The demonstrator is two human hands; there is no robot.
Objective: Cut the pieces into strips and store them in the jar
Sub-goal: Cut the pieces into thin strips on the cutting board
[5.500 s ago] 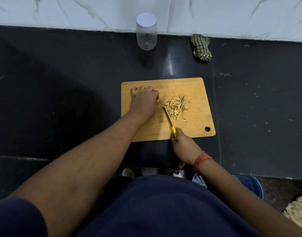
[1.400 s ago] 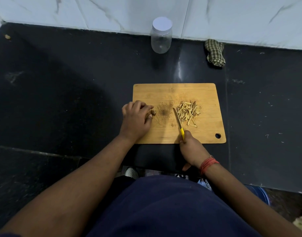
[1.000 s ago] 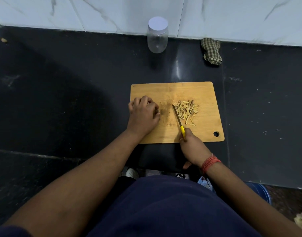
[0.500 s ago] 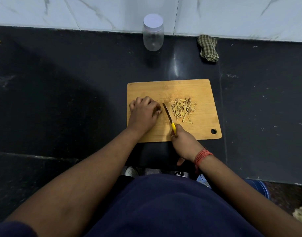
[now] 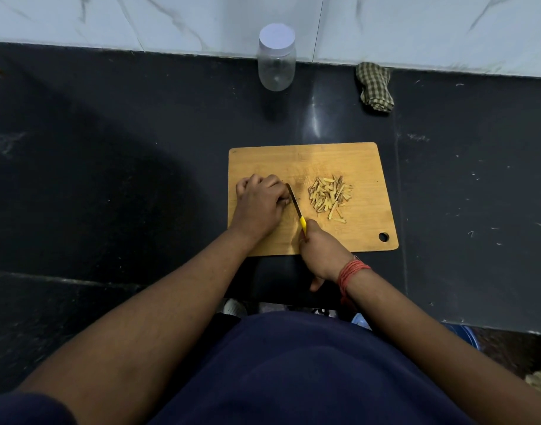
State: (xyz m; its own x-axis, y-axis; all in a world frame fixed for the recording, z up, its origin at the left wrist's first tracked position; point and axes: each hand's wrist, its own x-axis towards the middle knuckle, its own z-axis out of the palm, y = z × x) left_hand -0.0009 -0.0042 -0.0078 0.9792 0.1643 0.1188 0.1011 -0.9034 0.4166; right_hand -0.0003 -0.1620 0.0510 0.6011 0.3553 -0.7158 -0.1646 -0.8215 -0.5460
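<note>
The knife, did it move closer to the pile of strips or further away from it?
Yes. The knife moved away from the strips, leftward across the cutting board, and its blade is now beside the left hand.

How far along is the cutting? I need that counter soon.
Done: a pile of strips lies on the cutting board. In hand: the left hand holds something down, hidden under its fingers, while the right hand sets the knife beside them. Left: the jar stands capped and looks empty, so nothing is stored yet.

Dark glossy stone counter [image 5: 110, 148] against a white marble-veined tiled wall [image 5: 171, 19], soft overhead glare.
</note>
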